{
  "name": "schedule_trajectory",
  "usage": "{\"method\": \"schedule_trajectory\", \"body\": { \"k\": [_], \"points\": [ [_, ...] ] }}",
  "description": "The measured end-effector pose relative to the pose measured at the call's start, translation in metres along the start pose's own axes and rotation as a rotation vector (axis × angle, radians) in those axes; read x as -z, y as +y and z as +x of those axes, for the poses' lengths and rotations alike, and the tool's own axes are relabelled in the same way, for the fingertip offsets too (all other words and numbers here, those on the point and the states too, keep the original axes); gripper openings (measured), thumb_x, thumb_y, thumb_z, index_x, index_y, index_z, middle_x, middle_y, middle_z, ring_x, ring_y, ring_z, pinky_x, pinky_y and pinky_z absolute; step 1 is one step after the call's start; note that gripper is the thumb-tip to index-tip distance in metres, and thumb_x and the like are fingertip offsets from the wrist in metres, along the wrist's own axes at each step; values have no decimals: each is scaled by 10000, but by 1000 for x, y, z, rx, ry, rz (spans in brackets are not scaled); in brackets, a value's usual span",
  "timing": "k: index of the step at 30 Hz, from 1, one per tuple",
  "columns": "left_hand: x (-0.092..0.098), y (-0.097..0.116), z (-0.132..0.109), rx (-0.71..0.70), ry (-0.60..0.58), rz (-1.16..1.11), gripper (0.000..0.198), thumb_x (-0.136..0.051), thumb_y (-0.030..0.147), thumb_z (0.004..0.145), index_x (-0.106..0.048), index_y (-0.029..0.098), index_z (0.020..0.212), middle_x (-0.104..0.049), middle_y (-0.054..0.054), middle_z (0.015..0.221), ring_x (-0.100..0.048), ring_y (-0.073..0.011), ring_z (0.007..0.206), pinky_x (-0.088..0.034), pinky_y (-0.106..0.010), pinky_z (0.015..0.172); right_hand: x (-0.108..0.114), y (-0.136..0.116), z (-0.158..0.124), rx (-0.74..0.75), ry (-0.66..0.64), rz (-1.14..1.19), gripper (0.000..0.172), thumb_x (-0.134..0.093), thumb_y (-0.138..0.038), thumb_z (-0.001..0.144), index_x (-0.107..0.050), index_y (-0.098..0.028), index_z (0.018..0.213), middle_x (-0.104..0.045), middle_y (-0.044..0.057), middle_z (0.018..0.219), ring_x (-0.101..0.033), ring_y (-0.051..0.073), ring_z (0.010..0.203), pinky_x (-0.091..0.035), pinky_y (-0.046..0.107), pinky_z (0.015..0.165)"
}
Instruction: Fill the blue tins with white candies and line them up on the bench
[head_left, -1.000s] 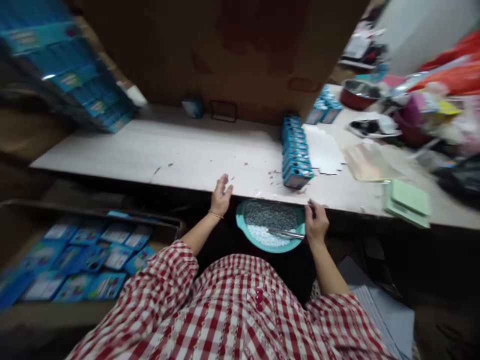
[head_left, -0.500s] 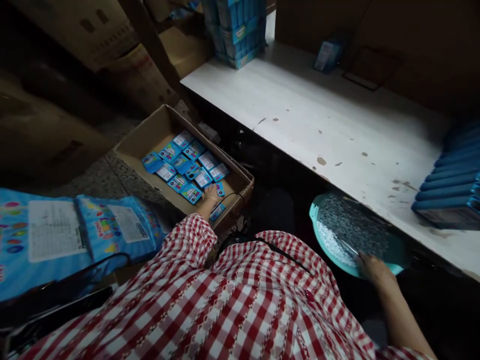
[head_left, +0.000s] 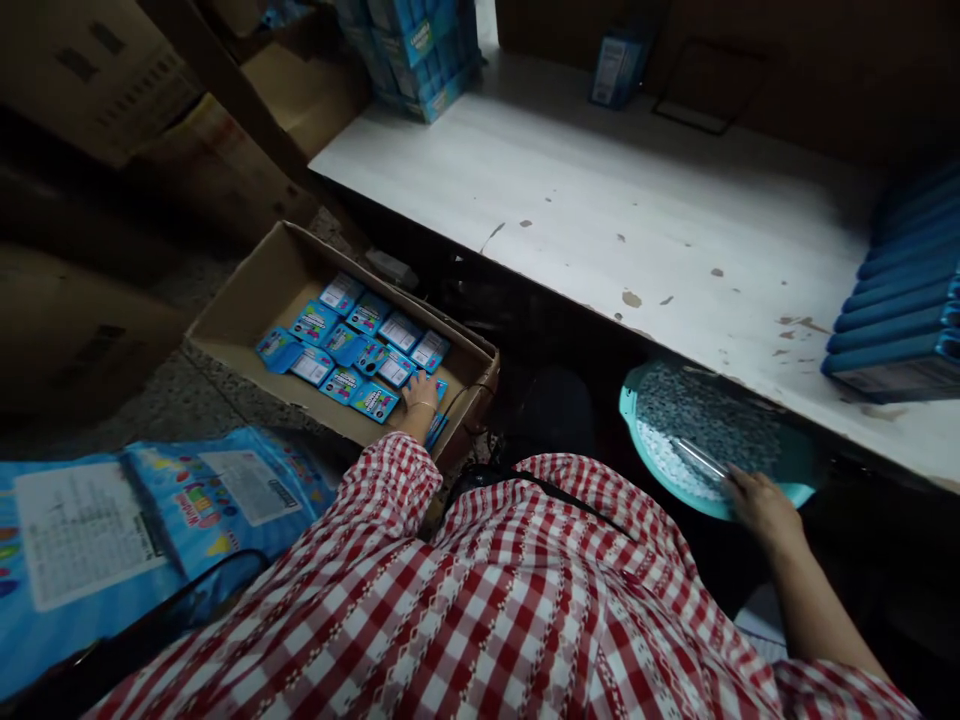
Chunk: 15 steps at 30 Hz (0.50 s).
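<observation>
- left hand [head_left: 417, 393]: down in the cardboard box [head_left: 247, 300] on the floor, at the box's near right corner. Fingers lie on the blue packets [head_left: 352, 345] there. Thin bangle on the wrist.
- left grip: cannot tell whether it is flat and apart or clamped on a packet. Too small and dark.
- blue packets: one flat layer, printed face up, in rows across the middle and right of the box floor. The left part of the box floor is bare cardboard. One more packet sits at the near wall, just beside the wrist.
- right hand [head_left: 759, 503]: at the near rim of the teal basin [head_left: 637, 425], touching it.
- metal tool [head_left: 701, 462]: shiny, lies in the basin with its near end at the right hand's fingertips.
- right grip: fingers curl away from the camera. Cannot tell whether they are clamped on the tool or only resting on the rim.
- basin: far half tucked under the worktop's near edge. Holds grey pellets [head_left: 697, 415] on the far side and white pellets [head_left: 667, 465] on the near side.
- worktop [head_left: 600, 200]: white, scuffed, with chips and spots toward the near edge.
- row of blue boxes [head_left: 900, 300]: at the worktop's right edge, packed side by side and touching.
- wrapped stack of blue boxes [head_left: 420, 45]: at the worktop's far left corner.
- single blue box [head_left: 616, 68]: upright at the far edge, well apart from both.
- large blue printed bags [head_left: 150, 510]: on the floor, left of the person and near the cardboard box.
- brown cartons [head_left: 97, 90]: piled beyond the box, left of the worktop.
- red-and-white check shirt [head_left: 487, 600]: fills the bottom of the view.
</observation>
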<state>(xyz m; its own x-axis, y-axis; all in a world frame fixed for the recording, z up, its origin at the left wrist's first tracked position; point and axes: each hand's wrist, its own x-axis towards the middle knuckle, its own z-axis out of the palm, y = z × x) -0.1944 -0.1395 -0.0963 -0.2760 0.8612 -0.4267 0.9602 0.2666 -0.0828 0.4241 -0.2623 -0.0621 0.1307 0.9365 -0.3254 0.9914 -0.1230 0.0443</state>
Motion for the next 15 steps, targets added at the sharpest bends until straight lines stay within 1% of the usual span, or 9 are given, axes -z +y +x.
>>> {"method": "schedule_trajectory", "body": {
  "k": [2, 4, 6, 8, 9, 11, 13, 15],
  "points": [
    [-5, -3, -7, 4, 5, 18, 456, -281, 161, 895, -443, 278, 1304, -472, -135, 1199, -423, -285, 1096, -336, -451, 889, -1, 1, 0, 7, -7, 41, 502, -340, -381, 839, -622, -83, 1129, -652, 166, 948, -618, 275, 878, -482, 376, 814],
    [-10, -7, -12, 18, -3, 27, 499, -215, 152, 905, -422, 321, 1327, -486, -136, 1187, -426, -285, 1093, -324, -460, 896, -1, 0, -1, 7, 0, 59, 495, -342, -380, 846, -618, -85, 1131, -645, 167, 975, -614, 277, 895, -475, 376, 830],
    [-12, -9, -11, -18, 3, 46, 483, -222, 174, 909, -455, 333, 1301, -443, -129, 1273, -374, -293, 1167, -305, -470, 923, 1, -2, -3, 7, 3, 66, 472, -352, -370, 857, -616, -98, 1138, -640, 164, 989, -613, 278, 903, -468, 372, 846],
    [-11, -9, -6, -96, 18, 70, 455, -264, 186, 907, -466, 339, 1285, -392, -98, 1352, -311, -286, 1232, -257, -488, 975, 6, -5, -6, -1, -10, 62, 452, -365, -359, 869, -613, -107, 1148, -634, 170, 1002, -612, 280, 918, -460, 361, 863],
    [-10, -8, -2, -131, 20, 86, 449, -284, 179, 901, -473, 339, 1276, -391, -89, 1359, -305, -283, 1238, -227, -501, 994, 8, -7, -7, -6, -25, 60, 445, -369, -357, 875, -611, -111, 1155, -630, 175, 1010, -612, 280, 923, -458, 355, 865],
    [-6, -8, 6, -160, 6, 122, 447, -303, 158, 890, -501, 332, 1251, -441, -103, 1304, -352, -288, 1199, -193, -522, 1004, 13, -10, -9, -25, -56, 55, 439, -369, -359, 887, -603, -122, 1174, -622, 179, 1026, -613, 277, 927, -458, 345, 859],
    [-3, -8, 11, -155, -15, 155, 454, -305, 141, 882, -519, 312, 1244, -495, -134, 1211, -405, -298, 1139, -211, -521, 983, 16, -12, -11, -50, -83, 54, 437, -371, -365, 894, -593, -134, 1190, -617, 177, 1046, -612, 276, 930, -458, 344, 848],
    [-2, -8, 11, -170, -15, 174, 453, -328, 132, 872, -520, 293, 1248, -504, -147, 1178, -415, -301, 1126, -230, -502, 972, 18, -13, -10, -65, -97, 54, 426, -386, -360, 891, -593, -138, 1190, -614, 180, 1063, -609, 279, 941, -457, 345, 841]
  ]
}}
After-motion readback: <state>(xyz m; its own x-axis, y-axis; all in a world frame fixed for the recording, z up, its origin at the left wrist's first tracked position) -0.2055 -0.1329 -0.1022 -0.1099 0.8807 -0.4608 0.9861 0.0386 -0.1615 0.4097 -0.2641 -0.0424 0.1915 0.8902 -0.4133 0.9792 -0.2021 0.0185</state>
